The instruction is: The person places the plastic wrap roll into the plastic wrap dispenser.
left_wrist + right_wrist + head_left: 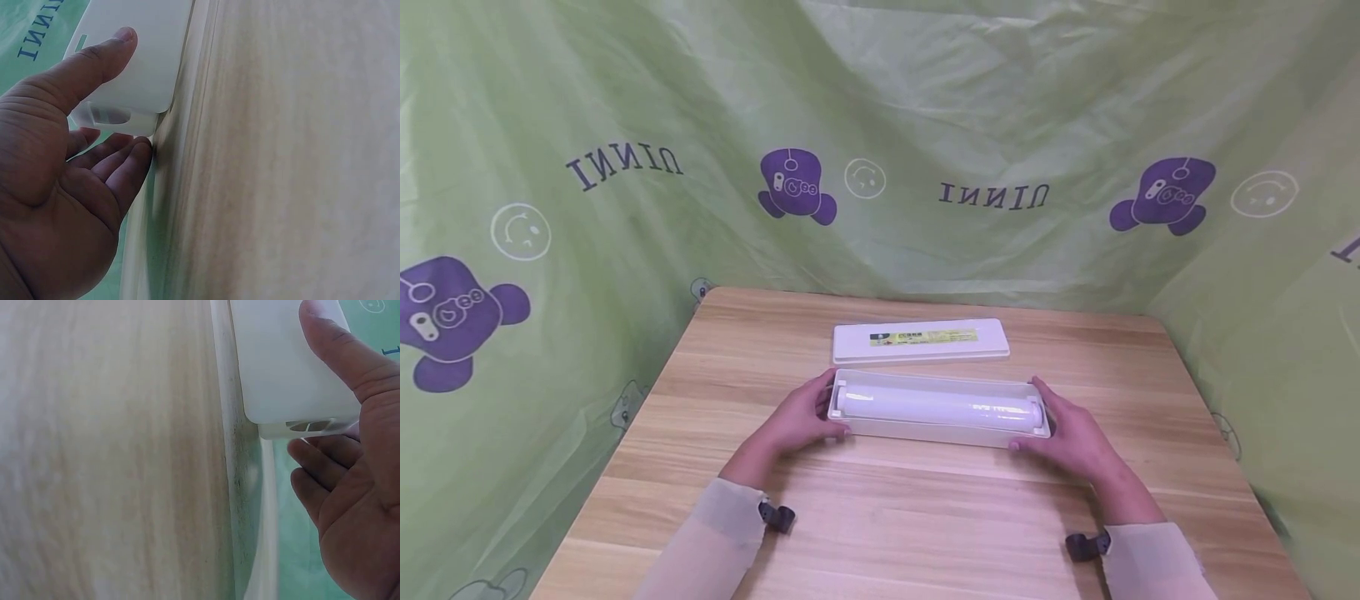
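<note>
While the lid [921,352] lies off, an uneven lift could tip out the roll [936,406]

As far as I can judge from the head view, the left hand [801,417] grips the left end of a long white box [932,432], thumb on the near wall and fingers curled round toward the back. The right hand [1071,429] holds the other end the same way. I have the box broadside to me on the wooden table [925,517], open side up, with the shiny roll lying lengthwise inside. The lid is just behind it, label [922,337] facing up; I can't tell whether lid and box touch near the left corner. Nor can I tell whether the box bears fully on the table or is slightly raised.

Tilt is my chief worry. If one hand rose ahead of the other, the roll could slide toward the low end; with the box tipped toward me, it might drop over the near wall. Slipping comes second: the thumbs lie along a smooth-looking face, so a light pinch could lose an end, while too hard a squeeze might bow the walls. Each wrist view also shows an opening [111,115] in the end of the box, where I think a fingertip could snag. Pushing the box away from me would probably bump the lid and knock it askew.
</note>
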The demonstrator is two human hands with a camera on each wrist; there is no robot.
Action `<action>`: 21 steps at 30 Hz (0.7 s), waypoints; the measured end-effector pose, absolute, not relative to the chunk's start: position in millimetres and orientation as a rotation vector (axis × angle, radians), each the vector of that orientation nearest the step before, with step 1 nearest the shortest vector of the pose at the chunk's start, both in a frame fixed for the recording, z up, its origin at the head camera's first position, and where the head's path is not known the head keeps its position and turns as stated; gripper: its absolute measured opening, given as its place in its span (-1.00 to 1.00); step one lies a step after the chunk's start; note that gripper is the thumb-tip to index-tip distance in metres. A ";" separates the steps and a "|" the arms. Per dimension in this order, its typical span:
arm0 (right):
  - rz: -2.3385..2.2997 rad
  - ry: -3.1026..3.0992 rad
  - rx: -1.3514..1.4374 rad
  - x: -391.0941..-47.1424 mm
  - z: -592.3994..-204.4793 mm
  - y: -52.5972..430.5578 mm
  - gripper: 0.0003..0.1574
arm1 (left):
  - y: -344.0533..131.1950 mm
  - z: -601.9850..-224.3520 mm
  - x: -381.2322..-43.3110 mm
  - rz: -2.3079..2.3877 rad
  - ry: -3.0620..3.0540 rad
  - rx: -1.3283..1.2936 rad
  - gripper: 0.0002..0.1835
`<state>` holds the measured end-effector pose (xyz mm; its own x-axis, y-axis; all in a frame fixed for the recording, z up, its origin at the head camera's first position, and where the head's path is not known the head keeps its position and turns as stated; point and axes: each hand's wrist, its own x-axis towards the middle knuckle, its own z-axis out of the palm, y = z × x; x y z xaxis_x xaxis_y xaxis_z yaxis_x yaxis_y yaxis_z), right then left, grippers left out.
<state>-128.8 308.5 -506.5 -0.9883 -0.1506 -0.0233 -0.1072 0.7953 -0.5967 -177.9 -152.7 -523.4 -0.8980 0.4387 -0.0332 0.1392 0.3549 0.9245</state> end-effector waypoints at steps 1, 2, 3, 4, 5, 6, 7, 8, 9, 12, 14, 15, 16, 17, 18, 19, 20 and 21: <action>-0.966 2.908 -0.205 -128.8 -506.9 308.6 0.61 | -153.4 -526.2 -178.9 1.559 2.351 0.510 0.21; -0.971 2.907 -0.201 -128.8 -507.3 308.7 0.60 | -154.0 -528.2 -179.6 1.561 2.354 0.505 0.22; -0.976 2.905 -0.196 -128.8 -507.6 308.6 0.60 | -154.5 -529.1 -180.0 1.565 2.354 0.502 0.22; -0.986 2.901 -0.190 -128.6 -507.7 308.6 0.60 | -154.7 -529.6 -180.3 1.568 2.353 0.501 0.23; -0.994 2.898 -0.184 -128.6 -507.8 308.6 0.60 | -154.9 -529.8 -180.5 1.566 2.356 0.502 0.23; -1.003 2.894 -0.177 -128.4 -507.8 308.6 0.60 | -155.2 -530.1 -180.9 1.565 2.355 0.504 0.24; -1.011 2.889 -0.170 -128.0 -507.6 308.5 0.60 | -155.5 -530.0 -180.9 1.563 2.355 0.504 0.24; -1.020 2.885 -0.166 -127.7 -507.5 308.7 0.59 | -155.4 -529.3 -180.6 1.559 2.358 0.505 0.25; -1.030 2.882 -0.159 -127.5 -507.4 308.7 0.59 | -155.3 -528.8 -180.4 1.557 2.361 0.511 0.26; -1.047 2.874 -0.143 -126.6 -507.2 308.5 0.58 | -155.3 -527.6 -180.0 1.538 2.373 0.513 0.28; -1.050 2.871 -0.143 -126.5 -507.9 308.7 0.58 | -155.5 -527.2 -179.9 1.528 2.377 0.510 0.29; -1.051 2.872 -0.139 -126.4 -508.1 308.3 0.58 | -155.7 -527.3 -179.8 1.527 2.378 0.511 0.29; -1.049 2.870 -0.137 -126.5 -508.3 308.2 0.58 | -155.9 -527.7 -179.8 1.532 2.374 0.510 0.29; -1.048 2.869 -0.135 -126.7 -508.7 308.2 0.58 | -156.1 -527.4 -179.6 1.540 2.369 0.508 0.29; -1.046 2.866 -0.134 -127.0 -509.1 308.3 0.58 | -155.5 -526.3 -179.1 1.540 2.368 0.497 0.28; -1.043 2.864 -0.134 -127.1 -509.4 308.5 0.59 | -154.5 -520.7 -176.7 1.541 2.363 0.494 0.26; -1.042 2.863 -0.131 -127.3 -509.7 308.4 0.59 | -154.2 -519.8 -176.6 1.540 2.367 0.496 0.26; -1.046 2.862 -0.128 -127.5 -509.7 308.5 0.59 | -153.8 -519.0 -176.5 1.535 2.372 0.496 0.25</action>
<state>-127.5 308.5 -509.7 -0.9923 -0.1100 -0.0572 -0.0472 0.7619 -0.6459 -176.5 -153.8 -519.0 -0.9041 0.4252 -0.0419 0.1360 0.3793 0.9152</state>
